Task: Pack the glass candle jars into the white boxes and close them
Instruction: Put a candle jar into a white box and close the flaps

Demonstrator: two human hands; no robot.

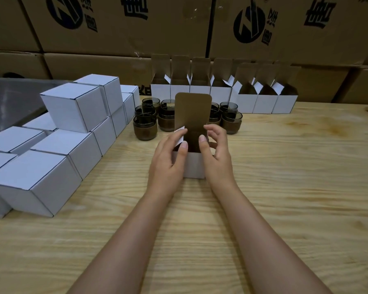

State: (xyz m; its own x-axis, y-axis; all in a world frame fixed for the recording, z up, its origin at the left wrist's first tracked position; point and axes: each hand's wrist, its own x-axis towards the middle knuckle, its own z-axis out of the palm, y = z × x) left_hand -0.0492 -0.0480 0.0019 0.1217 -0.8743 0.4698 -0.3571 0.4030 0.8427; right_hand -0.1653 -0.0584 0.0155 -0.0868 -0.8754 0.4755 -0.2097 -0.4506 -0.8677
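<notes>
A person's two bare forearms are reaching forward over a pale wooden desk [285, 187]. Between the hands a small white box [194, 166] is standing upright at the middle of the desk, its brown-lined lid [193, 109] sticking straight up at the back. The inside is showing dark, and I cannot tell whether a jar is sitting in it.

The left hand [170, 160] is resting against the box's left wall, its grip closing on the white side flap [179, 135] between thumb and forefinger. The right hand [216, 153] is curling round the box's right top edge, thumb at the opening and fingers bent outside it.

Just behind the box, dark glass jars [145, 128] are standing in a cluster on the desk. Behind them a row of open boxes [221, 93] is waiting with lids raised. To the left, closed boxes [72, 107] are sitting stacked in steps. Large brown cartons [136, 22] with black printing are filling the background.
</notes>
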